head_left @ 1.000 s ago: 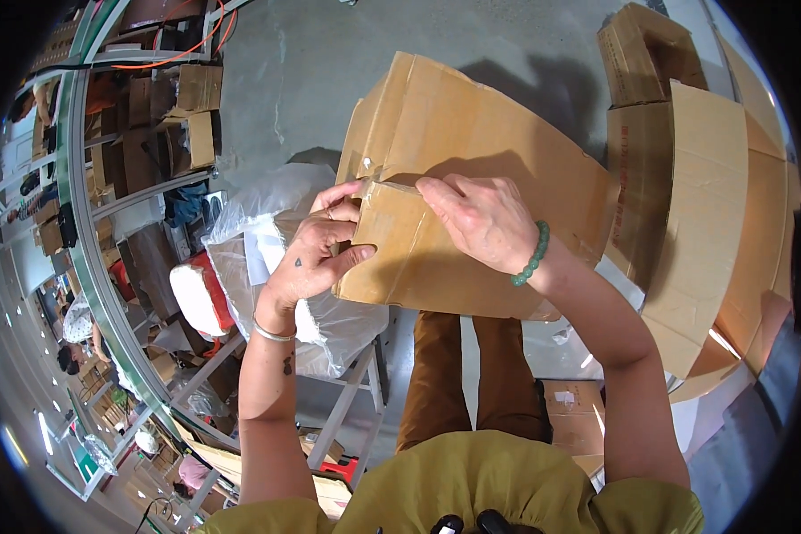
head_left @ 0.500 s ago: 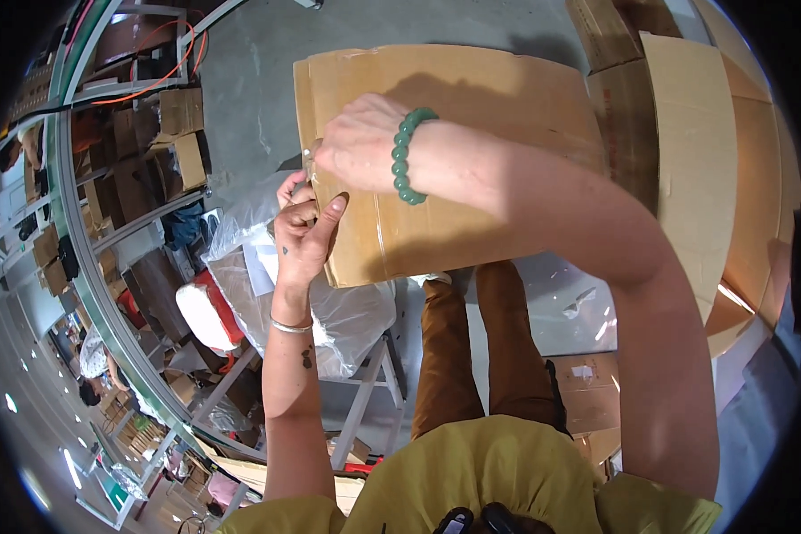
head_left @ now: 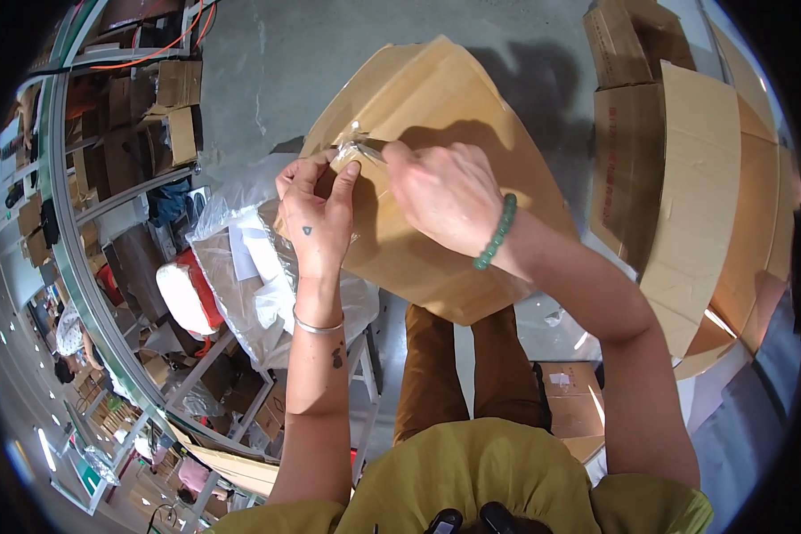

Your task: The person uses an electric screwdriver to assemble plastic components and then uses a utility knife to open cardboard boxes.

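Note:
A brown cardboard box (head_left: 498, 133) is held up in front of me at an angle, a corner tipped toward my legs. My left hand (head_left: 319, 209) grips its left edge, thumb on the near face and fingers curled at the rim, their tips partly hidden. Crinkled clear tape (head_left: 354, 142) shows at that edge, just above the left thumb. Closed in a pinch, my right hand (head_left: 449, 196) has the strip's other end at its fingertips. The strip stretches between the box edge and those fingers.
A plastic-wrapped bundle (head_left: 280, 267) lies on a stand left of my legs. Open cartons (head_left: 627, 169) stand on the right. Metal shelving (head_left: 71, 205) with boxes runs along the left. Another small carton (head_left: 574, 392) sits beside my right leg.
The box has turned and tilted, its far edge now peaking to a corner. My right hand has moved right, away from the left edge, drawing the tape with it.

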The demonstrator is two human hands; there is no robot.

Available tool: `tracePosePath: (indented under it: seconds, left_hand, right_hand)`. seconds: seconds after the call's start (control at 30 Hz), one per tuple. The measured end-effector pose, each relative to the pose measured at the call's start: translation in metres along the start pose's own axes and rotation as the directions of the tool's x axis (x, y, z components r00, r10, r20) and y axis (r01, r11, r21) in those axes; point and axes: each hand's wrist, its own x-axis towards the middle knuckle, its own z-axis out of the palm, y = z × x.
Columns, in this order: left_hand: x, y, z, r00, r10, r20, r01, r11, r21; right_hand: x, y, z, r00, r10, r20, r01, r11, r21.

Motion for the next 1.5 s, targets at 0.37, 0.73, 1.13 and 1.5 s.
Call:
tracePosePath:
  seconds: [0.37, 0.73, 1.13, 1.5]
  left_hand:
    - [0.006, 0.018, 0.02, 0.971, 0.198, 0.138, -0.209, 0.975, 0.073]
    - [0.016, 0.019, 0.039, 0.979, 0.201, 0.036, -0.203, 0.976, 0.081]
    - [0.017, 0.031, 0.051, 0.981, 0.192, -0.01, -0.191, 0.977, 0.092]
    - [0.016, 0.032, 0.056, 0.986, 0.16, -0.048, -0.155, 0.984, 0.091]
  right_hand:
    - [-0.019, -0.005, -0.007, 0.973, 0.209, -0.102, -0.205, 0.978, 0.045]
    - [-0.003, -0.011, -0.01, 0.987, 0.145, -0.069, -0.156, 0.97, -0.186]
    - [-0.015, 0.002, -0.008, 0.975, 0.196, -0.108, -0.215, 0.957, -0.195]
    - [-0.023, 0.001, 0.002, 0.956, 0.276, -0.096, -0.289, 0.942, -0.17]
